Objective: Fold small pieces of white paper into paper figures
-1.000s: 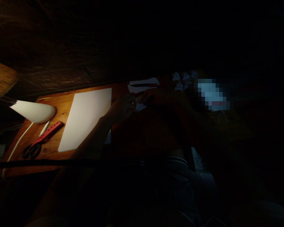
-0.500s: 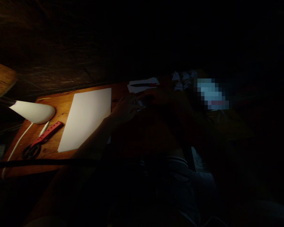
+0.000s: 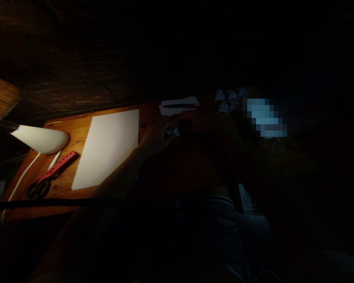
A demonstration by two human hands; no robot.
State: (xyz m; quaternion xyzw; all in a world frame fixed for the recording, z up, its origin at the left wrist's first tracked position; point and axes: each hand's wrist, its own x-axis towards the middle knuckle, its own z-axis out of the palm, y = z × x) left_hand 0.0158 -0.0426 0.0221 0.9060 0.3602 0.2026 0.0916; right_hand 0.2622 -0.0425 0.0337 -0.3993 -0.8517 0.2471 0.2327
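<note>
Deep shadow covers the middle of the wooden table, where both hands meet. My left hand (image 3: 157, 135) is closed, its fingers bent around a small piece of folded white paper (image 3: 173, 131). Just to the right of that paper lies my right hand (image 3: 199, 121), so dark that its fingers cannot be made out. Behind the hands, a knife (image 3: 178, 105) with a red handle rests on some white paper sheets (image 3: 168, 111). Several small folded paper shapes (image 3: 224, 107) stand at the back right. A stack of blank white paper (image 3: 109, 149) lies left of my left hand.
A white lamp base (image 3: 43, 139) with its cord stands on the table (image 3: 54, 204) at the left. Near it lie a red power strip (image 3: 59, 166) with a black cable and a white slim object (image 3: 54, 160). A blurred-out bright phone-like screen (image 3: 264, 116) glows at the right.
The small folded paper has shifted slightly left and turned between my hands. My left fingers have moved a little with it. Everything else stays in place.
</note>
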